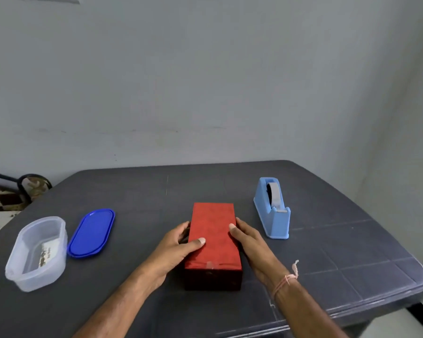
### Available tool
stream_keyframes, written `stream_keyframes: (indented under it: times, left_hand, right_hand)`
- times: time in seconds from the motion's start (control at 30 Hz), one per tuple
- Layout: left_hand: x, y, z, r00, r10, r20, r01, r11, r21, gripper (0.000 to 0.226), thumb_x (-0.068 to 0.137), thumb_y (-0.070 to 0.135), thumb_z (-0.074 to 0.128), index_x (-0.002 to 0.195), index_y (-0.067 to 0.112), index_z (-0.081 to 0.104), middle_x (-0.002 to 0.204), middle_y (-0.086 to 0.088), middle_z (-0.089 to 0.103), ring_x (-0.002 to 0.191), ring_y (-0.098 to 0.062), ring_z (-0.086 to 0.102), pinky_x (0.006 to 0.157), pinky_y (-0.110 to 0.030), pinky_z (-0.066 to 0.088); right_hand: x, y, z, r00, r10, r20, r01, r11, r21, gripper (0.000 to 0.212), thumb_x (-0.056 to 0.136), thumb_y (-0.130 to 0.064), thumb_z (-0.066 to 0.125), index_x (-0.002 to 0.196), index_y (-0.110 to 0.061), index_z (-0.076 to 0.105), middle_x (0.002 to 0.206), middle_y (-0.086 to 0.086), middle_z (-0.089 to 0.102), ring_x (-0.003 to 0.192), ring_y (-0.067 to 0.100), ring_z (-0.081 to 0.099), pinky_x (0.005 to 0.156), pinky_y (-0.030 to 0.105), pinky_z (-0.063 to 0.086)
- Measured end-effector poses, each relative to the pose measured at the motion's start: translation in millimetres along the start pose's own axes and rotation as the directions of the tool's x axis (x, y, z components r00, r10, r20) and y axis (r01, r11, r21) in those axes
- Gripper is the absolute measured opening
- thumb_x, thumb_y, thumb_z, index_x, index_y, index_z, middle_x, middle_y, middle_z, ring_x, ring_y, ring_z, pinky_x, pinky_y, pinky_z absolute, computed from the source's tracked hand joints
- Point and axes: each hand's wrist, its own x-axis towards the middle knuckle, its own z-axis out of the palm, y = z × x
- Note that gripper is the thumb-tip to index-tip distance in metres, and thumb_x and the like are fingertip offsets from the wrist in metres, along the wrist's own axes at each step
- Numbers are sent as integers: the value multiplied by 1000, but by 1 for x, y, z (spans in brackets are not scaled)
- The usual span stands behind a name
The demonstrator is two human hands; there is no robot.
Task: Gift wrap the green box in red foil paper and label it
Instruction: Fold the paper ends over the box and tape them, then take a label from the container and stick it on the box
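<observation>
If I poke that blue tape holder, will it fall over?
Probably not: the blue tape dispenser sits on a base wider than its top, so it should slide across the table rather than tip. Its chunky body looks weighted, so it may hardly budge.

A red-wrapped box (213, 235) lies on the dark table (156, 191), gripped by the left hand (171, 250) at its 9 o'clock side and the right hand (252, 242) at 3 o'clock. A tape dispenser (272, 211) stands at 2 o'clock; a blue lid (91, 232) and a clear tub (37, 280) lie toward 9 o'clock.
</observation>
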Motion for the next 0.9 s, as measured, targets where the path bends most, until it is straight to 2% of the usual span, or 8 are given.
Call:
stream_keyframes:
  times: [0.1,0.23,0.3,0.47,0.6,0.7,0.9]
  left_hand:
    - [-5,-4,0,1000,-5,-27,3,998,-65,38,90,27,76,121,41,58,116,22,69,104,14,64,76,-5,50]
    - [-9,-3,5,998,13,-65,-19,995,-99,42,89,28,77,124,39,57,118,20,68,101,15,65,74,-4,50]
    - [-9,-4,6,997,23,-75,-32,993,-115,41,90,25,76,126,36,58,117,18,69,100,13,66,73,-5,50]
    - [-11,-3,8,995,29,-93,-40,992,-123,34,91,22,74,120,34,61,110,16,72,96,11,69,71,-6,51]
    - [-12,-5,10,992,17,-121,-33,990,-139,32,92,22,75,121,29,65,107,12,78,98,-1,73,71,-10,54]
    - [-13,-6,11,992,12,-128,-31,988,-149,32,92,22,74,122,28,66,108,12,78,98,-4,74,72,-11,55]
    - [-13,-6,9,992,-3,-124,-14,990,-142,38,90,29,76,126,25,67,111,9,77,100,-7,74,73,-13,56]
  right_hand:
    - [3,-4,0,1000,18,5,-18,1000,-11,29,104,-23,57,132,-21,63,125,0,73,118,17,68,101,32,53]
    - [7,-5,-1,996,34,-77,-32,999,25,37,97,-23,67,133,-16,60,121,2,73,103,12,73,81,23,57]
    - [6,-5,-1,995,43,-85,-40,999,37,38,96,-23,69,133,-17,61,121,2,73,102,12,73,78,21,57]
    - [7,-4,-1,995,53,-82,-48,997,63,43,94,-25,71,135,-18,61,123,2,73,110,16,72,84,25,57]
    - [8,-3,-1,996,57,-73,-51,996,76,48,94,-25,72,139,-17,59,126,3,72,113,17,70,94,31,57]
    - [9,-3,-2,997,56,-61,-52,996,76,47,94,-26,71,139,-18,60,125,3,72,114,18,70,100,36,56]
    - [8,-3,-1,997,67,-48,-62,993,99,50,94,-28,71,141,-19,58,125,2,73,112,17,71,97,36,58]
